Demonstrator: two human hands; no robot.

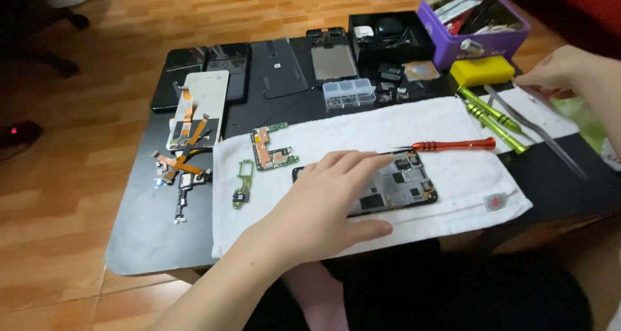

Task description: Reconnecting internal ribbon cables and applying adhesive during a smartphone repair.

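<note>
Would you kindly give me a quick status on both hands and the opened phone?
Left hand flat on opened phone, holding nothing. Right hand at tweezers by table edge; grip unclear. Red screwdriver lies beside phone on white towel.

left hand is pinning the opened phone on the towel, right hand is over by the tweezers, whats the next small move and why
Probably close the right hand on the tweezers and bring them to the opened phone. The left hand lies flat on it, steadying it on the white towel, and the right hand's fingers already reach the tweezers' upper end.

At the table's far edge lie three dark phone screens (228,69). A white screen panel (200,108) lies in front of them. A round red label (495,202) sits on the white towel's (453,121) near right corner.
</note>
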